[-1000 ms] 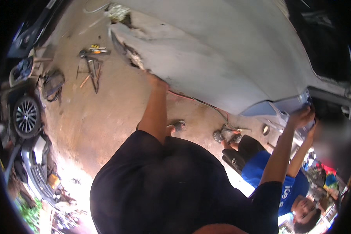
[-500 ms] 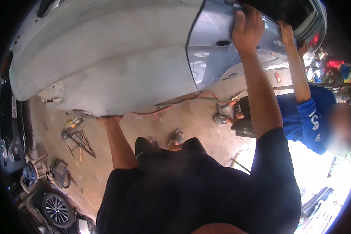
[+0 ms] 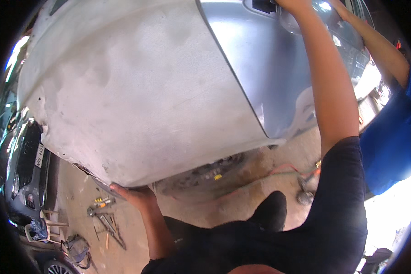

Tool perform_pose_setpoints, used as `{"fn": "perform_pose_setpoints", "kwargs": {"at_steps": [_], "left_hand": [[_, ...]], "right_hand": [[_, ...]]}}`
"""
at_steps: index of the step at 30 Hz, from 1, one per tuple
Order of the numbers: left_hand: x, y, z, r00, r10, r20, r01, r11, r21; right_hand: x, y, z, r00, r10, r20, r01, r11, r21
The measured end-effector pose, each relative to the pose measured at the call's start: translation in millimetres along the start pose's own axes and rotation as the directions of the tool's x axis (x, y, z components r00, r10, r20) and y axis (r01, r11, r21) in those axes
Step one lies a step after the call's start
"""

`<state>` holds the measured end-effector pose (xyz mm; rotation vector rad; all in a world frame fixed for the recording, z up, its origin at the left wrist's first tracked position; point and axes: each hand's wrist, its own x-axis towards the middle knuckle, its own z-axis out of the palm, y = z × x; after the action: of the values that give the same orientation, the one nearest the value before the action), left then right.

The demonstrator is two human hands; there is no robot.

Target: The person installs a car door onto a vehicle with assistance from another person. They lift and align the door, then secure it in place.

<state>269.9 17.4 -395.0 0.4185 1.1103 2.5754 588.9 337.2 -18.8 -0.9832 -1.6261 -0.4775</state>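
A large car body panel in patchy grey primer fills the upper left and middle. A dark gap divides it from a glossy silver-blue car door with a handle recess. My left hand grips the panel's lower edge, thumb on the outer side and fingers underneath, mostly hidden. At the top edge of the view, my right hand is beside the handle recess; its fingers are cut off. A co-worker's hand rests on the silver-blue bodywork to its right.
A dusty wheel shows beneath the panel. Hand tools lie on the floor at lower left, near a bag and a dark car. A red hose crosses the floor. The co-worker's blue shirt is close at right.
The panel and door now look larger and closer, and the wheel below has come into view. My right hand has moved to the top edge of the view. My left hand stays at the lower edge.
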Motion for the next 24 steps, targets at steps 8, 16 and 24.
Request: {"fn": "perform_pose_setpoints", "kwargs": {"at_steps": [8,16,24], "left_hand": [[12,-20,16,0.983,0.068,-0.173,-0.118,0.948,-0.297],[14,-20,33,0.918,0.175,-0.355,-0.285,0.915,-0.284],[14,-17,35,0.936,0.229,-0.266,-0.297,0.921,-0.251]], "right_hand": [[4,-4,-5,0.989,0.132,-0.069,-0.125,0.988,0.092],[26,5,8,0.951,0.195,-0.238,-0.147,0.967,0.206],[4,19,15,0.911,-0.083,-0.405,0.152,0.978,0.141]]}}
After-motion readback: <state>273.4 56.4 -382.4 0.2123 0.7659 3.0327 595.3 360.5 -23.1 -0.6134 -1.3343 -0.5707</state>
